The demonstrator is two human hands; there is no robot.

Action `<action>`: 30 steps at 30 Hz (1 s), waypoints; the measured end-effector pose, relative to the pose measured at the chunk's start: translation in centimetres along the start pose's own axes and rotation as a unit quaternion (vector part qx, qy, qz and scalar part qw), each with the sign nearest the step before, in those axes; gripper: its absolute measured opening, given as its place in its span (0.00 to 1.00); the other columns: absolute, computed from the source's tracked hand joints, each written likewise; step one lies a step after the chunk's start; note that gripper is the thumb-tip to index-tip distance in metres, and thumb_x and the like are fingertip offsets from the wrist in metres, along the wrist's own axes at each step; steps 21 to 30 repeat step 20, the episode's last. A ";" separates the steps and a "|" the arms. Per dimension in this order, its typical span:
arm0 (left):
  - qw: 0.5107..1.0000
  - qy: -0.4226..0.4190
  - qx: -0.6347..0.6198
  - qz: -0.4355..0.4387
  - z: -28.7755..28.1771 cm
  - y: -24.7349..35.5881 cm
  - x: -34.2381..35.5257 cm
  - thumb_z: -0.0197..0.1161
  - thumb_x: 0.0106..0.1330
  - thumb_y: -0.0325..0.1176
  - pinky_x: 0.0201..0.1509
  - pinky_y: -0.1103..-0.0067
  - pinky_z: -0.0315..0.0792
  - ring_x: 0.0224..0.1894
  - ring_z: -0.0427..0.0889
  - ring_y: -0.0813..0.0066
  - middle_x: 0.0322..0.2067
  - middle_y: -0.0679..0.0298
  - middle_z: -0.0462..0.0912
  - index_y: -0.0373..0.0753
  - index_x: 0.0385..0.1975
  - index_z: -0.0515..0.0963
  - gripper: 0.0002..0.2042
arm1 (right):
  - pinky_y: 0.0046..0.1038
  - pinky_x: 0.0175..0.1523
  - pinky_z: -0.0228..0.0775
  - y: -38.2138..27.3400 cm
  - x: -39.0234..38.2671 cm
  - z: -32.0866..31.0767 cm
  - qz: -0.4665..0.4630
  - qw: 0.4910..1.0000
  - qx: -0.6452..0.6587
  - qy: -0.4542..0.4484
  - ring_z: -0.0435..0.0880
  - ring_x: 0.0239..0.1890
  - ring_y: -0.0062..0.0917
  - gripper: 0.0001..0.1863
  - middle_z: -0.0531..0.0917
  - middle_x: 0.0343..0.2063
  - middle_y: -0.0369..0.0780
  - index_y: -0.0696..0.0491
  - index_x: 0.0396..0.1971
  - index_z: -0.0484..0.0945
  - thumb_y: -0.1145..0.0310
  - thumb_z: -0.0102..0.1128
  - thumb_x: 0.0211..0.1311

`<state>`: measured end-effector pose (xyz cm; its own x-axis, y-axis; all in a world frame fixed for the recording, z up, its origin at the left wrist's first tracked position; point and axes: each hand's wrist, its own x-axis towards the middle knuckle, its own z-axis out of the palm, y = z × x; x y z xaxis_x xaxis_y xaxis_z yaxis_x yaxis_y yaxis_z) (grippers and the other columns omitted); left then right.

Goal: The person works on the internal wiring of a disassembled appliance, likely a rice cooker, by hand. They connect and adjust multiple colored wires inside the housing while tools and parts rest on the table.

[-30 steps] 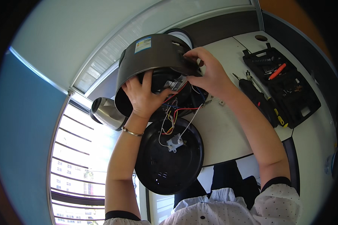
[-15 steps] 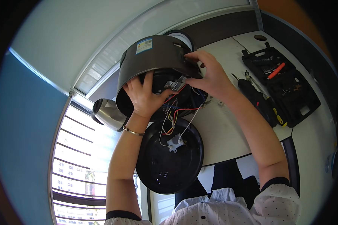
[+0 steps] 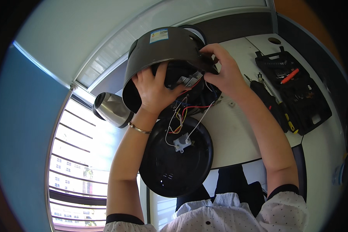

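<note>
A dark, round rice cooker body (image 3: pixel 162 50) lies tipped on its side, its opened underside facing me. My left hand (image 3: pixel 152 92) reaches into the opening, fingers inside the rim and thumb by a metal bracket (image 3: pixel 191 79); its fingertips are partly hidden. On the right edge of the shell, my right hand (image 3: pixel 227 73) pinches the casing between thumb and fingers. Red, yellow, white and blue wires (image 3: pixel 197 107) run from the inside. They reach a grey-white part (image 3: pixel 183 143) on the round black base cover (image 3: pixel 158 166), which sits below, detached from the body.
A steel kettle (image 3: pixel 113 110) stands left of the cooker. On the right of the white table (image 3: pixel 236 135) lie an open black tool case (image 3: pixel 305 96) with a red-handled tool (image 3: pixel 290 75), a black power screwdriver (image 3: pixel 265 98) and a yellow-black screwdriver (image 3: pixel 288 118).
The view has shifted slightly. My right hand still holds the shell's edge, which appears pulled a little outward; my left hand stays in the opening.
</note>
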<state>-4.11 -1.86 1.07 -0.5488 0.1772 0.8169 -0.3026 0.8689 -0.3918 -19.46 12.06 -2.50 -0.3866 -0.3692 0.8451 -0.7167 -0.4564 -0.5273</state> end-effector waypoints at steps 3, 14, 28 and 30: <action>1.000 0.009 0.001 -0.001 0.1 0.2 0.0 0.73 0.29 0.58 0.51 0.61 0.60 0.50 0.66 0.49 0.47 0.51 0.68 0.44 0.50 0.73 0.42 | 0.31 0.49 0.67 0.0 0.1 0.2 0.010 0.999 -0.034 0.014 0.74 0.44 0.36 0.24 0.74 0.37 0.42 0.56 0.40 0.70 0.80 0.61 0.34; 0.999 -0.033 -0.007 -0.031 -0.8 0.3 -0.4 0.73 0.31 0.57 0.53 0.60 0.58 0.53 0.64 0.50 0.50 0.51 0.66 0.44 0.53 0.70 0.44 | 0.33 0.47 0.66 0.5 0.4 2.0 -0.025 0.993 -0.099 0.061 0.73 0.42 0.38 0.24 0.73 0.35 0.43 0.56 0.38 0.70 0.80 0.63 0.33; 0.994 -0.093 -0.050 -0.041 -0.7 -0.5 -0.1 0.71 0.38 0.59 0.64 0.53 0.44 0.66 0.50 0.49 0.64 0.51 0.51 0.48 0.59 0.65 0.44 | 0.39 0.53 0.63 3.0 0.7 2.8 -0.067 0.988 -0.110 0.081 0.72 0.45 0.42 0.26 0.72 0.38 0.46 0.52 0.39 0.70 0.77 0.64 0.31; 0.994 -0.093 -0.050 -0.041 -0.7 -0.5 -0.1 0.71 0.38 0.59 0.64 0.53 0.44 0.66 0.50 0.49 0.64 0.51 0.51 0.48 0.59 0.65 0.44 | 0.39 0.53 0.63 3.0 0.7 2.8 -0.067 0.988 -0.110 0.081 0.72 0.45 0.42 0.26 0.72 0.38 0.46 0.52 0.39 0.70 0.77 0.64 0.31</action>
